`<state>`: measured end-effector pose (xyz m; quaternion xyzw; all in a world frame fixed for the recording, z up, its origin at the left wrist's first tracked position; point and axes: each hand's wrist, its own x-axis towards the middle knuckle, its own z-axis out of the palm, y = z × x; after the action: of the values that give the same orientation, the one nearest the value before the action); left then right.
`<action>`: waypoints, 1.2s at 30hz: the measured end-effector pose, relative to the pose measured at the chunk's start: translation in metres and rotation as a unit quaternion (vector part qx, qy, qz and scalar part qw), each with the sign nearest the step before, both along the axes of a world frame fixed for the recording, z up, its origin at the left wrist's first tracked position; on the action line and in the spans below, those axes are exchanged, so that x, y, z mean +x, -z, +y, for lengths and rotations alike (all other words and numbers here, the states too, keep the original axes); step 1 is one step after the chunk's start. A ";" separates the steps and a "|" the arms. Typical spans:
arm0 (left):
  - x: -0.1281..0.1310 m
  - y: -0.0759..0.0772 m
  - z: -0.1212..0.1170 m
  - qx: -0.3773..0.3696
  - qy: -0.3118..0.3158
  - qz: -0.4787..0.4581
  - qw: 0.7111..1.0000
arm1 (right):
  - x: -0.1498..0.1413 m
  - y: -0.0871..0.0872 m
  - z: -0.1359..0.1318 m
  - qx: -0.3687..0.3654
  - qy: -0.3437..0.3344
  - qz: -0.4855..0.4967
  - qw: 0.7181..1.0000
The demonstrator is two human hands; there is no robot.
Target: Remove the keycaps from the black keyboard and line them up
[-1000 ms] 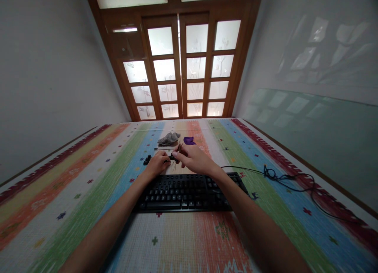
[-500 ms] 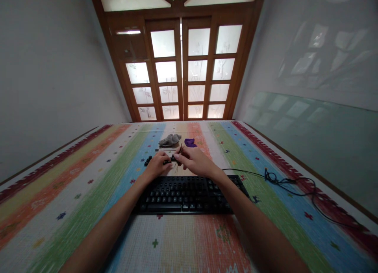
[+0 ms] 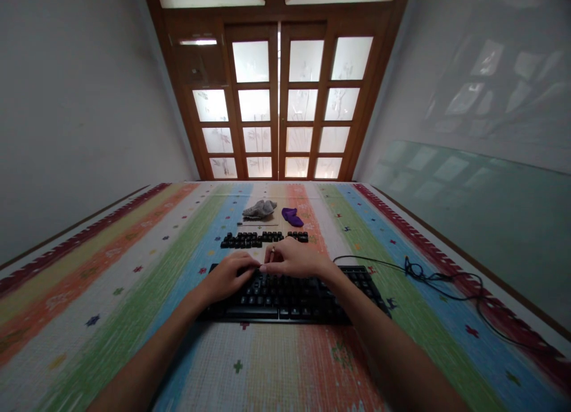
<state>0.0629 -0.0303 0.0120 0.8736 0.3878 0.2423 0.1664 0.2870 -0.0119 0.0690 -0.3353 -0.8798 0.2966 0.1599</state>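
Note:
A black keyboard [image 3: 276, 312] lies across the cloth under both my hands. My left hand [image 3: 232, 275] is over its upper left part, thumb and fingers drawn together; what they pinch, if anything, is hidden. My right hand [image 3: 297, 258] is bent just beside it, and the fingertips of both hands meet above the keys. A small brownish tool, which looks like a wire keycap puller [image 3: 273, 251], shows between the curled right fingers. Behind the hands, several loose black keycaps [image 3: 243, 241] stand in rows, partly covered by my right hand.
A grey cloth [image 3: 259, 210], a purple cloth [image 3: 292, 216] and a thin stick [image 3: 261, 225] lie beyond the keycaps. The keyboard's black cable [image 3: 419, 270] trails in loops to the right. A striped tablecloth [image 3: 241, 367] covers the table, which has walls on both sides.
Both hands have drawn back from the row of loose keycaps to the keyboard. More of the keycaps and the purple cloth now show. The thin wires below my right hand are no longer visible.

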 end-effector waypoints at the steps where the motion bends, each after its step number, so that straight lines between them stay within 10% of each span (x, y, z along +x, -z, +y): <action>1: -0.001 0.002 -0.002 0.000 0.002 0.001 1.000 | 0.000 0.001 0.001 -0.006 -0.009 0.000 1.000; 14: 0.001 0.004 -0.006 0.012 0.007 0.014 1.000 | 0.000 0.018 0.008 -0.143 -0.006 0.071 0.987; 25: 0.002 0.005 -0.007 0.008 0.015 0.009 1.000 | -0.012 0.006 -0.009 0.072 -0.032 -0.051 0.996; 36: 0.002 0.005 -0.007 0.012 0.014 0.008 1.000 | -0.012 0.006 -0.009 0.070 -0.006 -0.045 0.997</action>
<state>0.0646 -0.0375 0.0073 0.8829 0.3740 0.2375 0.1558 0.2745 -0.0204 0.0634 -0.3311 -0.9065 0.2200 0.1420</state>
